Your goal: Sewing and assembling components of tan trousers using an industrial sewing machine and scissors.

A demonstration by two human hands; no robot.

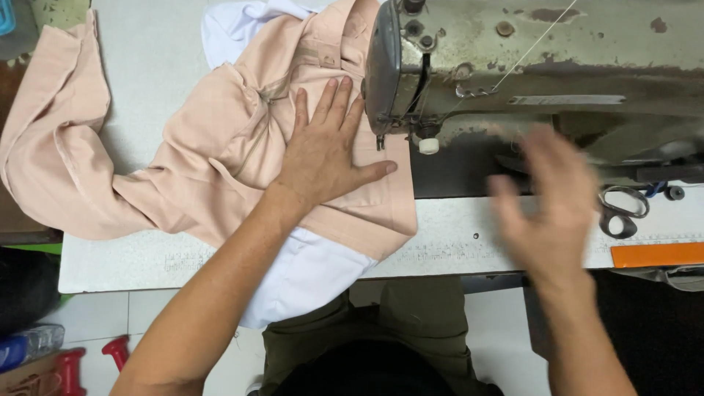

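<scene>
Here, one left hand (323, 150), fingers spread, presses one pink garment (213, 147); one blurred right hand (550, 213), fingers apart.

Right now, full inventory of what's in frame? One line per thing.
pink garment: 1, pale pink, spread over the table's left half, under the needle
white fabric: 1, white, beneath the pink garment, hanging off the table's front edge; more shows at the top
sewing machine: 1, worn grey-green, top right
sewing table: 1, pale grey, across the middle
scissors: 1, dark metal, on the table at right
orange ruler: 1, orange, table's right front edge
red objects: 2, red, floor at bottom left, kind unclear
plastic bottle: 1, clear, bottom left
left hand: flat on the pink garment, fingers spread
right hand: blurred, open, above the table, holding nothing
</scene>
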